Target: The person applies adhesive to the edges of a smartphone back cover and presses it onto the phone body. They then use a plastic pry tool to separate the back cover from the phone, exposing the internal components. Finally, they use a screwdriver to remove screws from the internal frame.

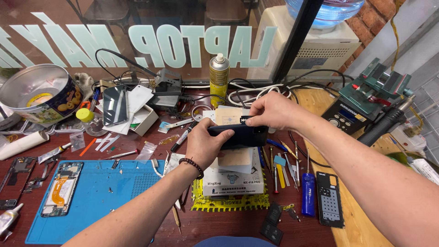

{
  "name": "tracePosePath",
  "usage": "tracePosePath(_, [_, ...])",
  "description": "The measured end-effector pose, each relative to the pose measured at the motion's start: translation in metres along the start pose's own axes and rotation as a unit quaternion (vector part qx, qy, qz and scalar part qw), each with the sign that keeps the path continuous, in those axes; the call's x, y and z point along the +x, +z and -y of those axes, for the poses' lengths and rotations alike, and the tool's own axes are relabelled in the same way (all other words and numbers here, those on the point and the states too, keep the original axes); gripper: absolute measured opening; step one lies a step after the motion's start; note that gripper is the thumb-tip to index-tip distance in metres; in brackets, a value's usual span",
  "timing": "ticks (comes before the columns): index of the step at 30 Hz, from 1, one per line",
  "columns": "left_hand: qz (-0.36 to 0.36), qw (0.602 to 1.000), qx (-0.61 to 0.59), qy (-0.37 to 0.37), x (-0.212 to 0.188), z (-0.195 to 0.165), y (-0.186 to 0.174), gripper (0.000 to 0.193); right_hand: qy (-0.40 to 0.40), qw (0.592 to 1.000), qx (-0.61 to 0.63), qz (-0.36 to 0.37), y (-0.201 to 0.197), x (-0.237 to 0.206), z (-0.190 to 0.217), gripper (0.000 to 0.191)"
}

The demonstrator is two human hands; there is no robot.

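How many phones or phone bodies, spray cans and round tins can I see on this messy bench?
Phones or phone bodies: 4, namely the dark phone held by the left hand and right hand, opened phone on the blue mat, bare frame, propped phone
Spray cans: 1, the yellow can
Round tins: 1, the biscuit tin
Total: 6

A dark, glossy phone [238, 136], seemingly plastic-backed, is catching light between bare hands. Beneath it, the desk [219, 226] is showing polished reddish-brown wood, while a matt blue rubbery mat [109, 192] is lying smooth and dull on it. A yellow metal spray can [219, 77] is gleaming by the glass pane [59, 27], and a shiny tin [34, 87] is reflecting brightly. A braided bead bracelet [192, 165] is looking matt.
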State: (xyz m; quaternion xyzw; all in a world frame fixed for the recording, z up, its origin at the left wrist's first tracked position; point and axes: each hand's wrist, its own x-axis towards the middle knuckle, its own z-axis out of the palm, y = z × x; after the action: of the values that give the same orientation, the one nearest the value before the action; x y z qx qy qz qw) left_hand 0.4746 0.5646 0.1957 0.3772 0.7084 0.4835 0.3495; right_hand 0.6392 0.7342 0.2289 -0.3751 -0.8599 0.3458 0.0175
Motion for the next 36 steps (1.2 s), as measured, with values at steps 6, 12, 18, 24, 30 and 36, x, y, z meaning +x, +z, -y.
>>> tracePosePath(6, [-0.008,1.0,0.005,0.0,-0.002,0.003,0.001,0.037,-0.119,0.989,-0.03,-0.082,0.008,-0.016,0.0,0.018])
tracePosePath(12, [-0.004,1.0,-0.003,-0.013,0.003,0.002,0.001,0.037,-0.01,1.0,-0.021,0.013,0.0,0.01,0.001,0.02])
tracePosePath(18, [-0.002,0.999,-0.002,-0.045,0.014,0.005,-0.003,0.038,0.077,0.926,0.368,-0.013,-0.005,0.0,-0.046,0.035])
tracePosePath(24, [0.003,0.997,0.015,-0.072,0.028,0.004,0.003,0.039,0.241,0.9,0.305,-0.197,-0.001,-0.006,-0.117,0.035])
tracePosePath(30, [0.004,0.997,0.0,-0.076,0.038,0.003,0.008,0.041,0.309,0.9,0.261,-0.163,0.034,0.009,-0.148,0.055])
tracePosePath(36, [-0.012,0.996,0.011,-0.087,0.051,0.005,0.013,0.039,0.293,0.92,0.18,-0.188,0.06,0.055,-0.154,0.07])
